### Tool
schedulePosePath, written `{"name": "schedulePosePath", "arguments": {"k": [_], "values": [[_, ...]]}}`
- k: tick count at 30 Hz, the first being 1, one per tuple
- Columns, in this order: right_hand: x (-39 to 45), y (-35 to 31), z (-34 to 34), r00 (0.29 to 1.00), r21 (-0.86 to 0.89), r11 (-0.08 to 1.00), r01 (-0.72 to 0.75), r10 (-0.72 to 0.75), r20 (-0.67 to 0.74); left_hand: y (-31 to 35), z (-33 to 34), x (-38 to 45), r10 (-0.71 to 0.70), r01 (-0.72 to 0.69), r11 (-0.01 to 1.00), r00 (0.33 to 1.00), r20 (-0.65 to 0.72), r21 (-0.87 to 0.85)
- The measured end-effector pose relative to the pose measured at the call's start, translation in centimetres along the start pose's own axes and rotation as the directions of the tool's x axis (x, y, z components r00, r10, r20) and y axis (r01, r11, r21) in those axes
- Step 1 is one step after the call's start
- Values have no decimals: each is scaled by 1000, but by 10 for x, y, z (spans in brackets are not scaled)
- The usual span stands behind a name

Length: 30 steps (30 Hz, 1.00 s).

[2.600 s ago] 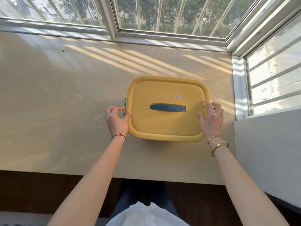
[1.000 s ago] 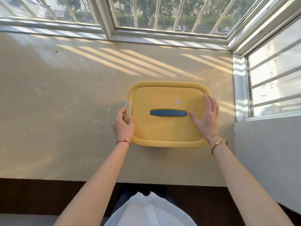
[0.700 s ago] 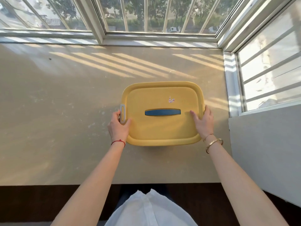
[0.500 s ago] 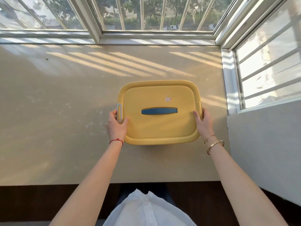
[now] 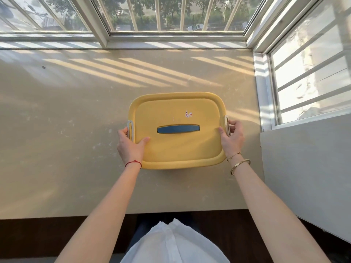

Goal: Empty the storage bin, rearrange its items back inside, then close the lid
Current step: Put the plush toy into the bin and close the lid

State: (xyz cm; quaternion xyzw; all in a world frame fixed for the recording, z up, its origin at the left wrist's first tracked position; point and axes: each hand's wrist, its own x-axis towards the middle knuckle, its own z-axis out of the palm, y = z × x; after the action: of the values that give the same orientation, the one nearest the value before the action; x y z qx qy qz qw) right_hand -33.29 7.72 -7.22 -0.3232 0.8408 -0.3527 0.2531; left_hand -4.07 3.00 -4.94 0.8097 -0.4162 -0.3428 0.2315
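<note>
1. Storage bin, yellow plastic: stands on the beige tabletop, centre-right of the frame, near the window corner.
2. Lid, yellow, rounded rectangle: seated on the bin. A blue handle lies flat in its middle; a small sticker sits above and right of the handle.
3. Left latch, pale grey, on the lid's left edge; right latch, pale, on the right edge, flipped outward.
4. Left hand: fingers curled around the left latch, thumb pressed on the lid top. Red cord at the wrist.
5. Right hand: fingers curled behind the right latch, thumb on the lid rim, gripping the latch. Gold bracelets at the wrist.
6. Barred windows fill the upper edge and right side of the frame; striped sunlight falls on the tabletop.
</note>
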Motion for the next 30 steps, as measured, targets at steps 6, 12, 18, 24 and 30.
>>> {"name": "schedulePosePath", "arguments": {"k": [6,12,18,24,30], "values": [[-7,-1,5,996,-62,995,84,-85,-25,-2,-1,0,5,-5,1000,1000,-20,12],[-13,-5,2,985,-98,984,147,-136,103,-1,-7,3,4,-4,1000,998,59,8],[-9,-10,-3,992,74,991,-108,103,71,-6,-20,16,-90,119,982,978,188,-149],[4,-16,-8,961,138,955,-262,246,127,-15,-23,37,-197,253,938,952,235,-237],[6,-21,-9,983,-85,988,-128,138,119,-14,-26,38,-148,220,915,963,226,-337]]}}
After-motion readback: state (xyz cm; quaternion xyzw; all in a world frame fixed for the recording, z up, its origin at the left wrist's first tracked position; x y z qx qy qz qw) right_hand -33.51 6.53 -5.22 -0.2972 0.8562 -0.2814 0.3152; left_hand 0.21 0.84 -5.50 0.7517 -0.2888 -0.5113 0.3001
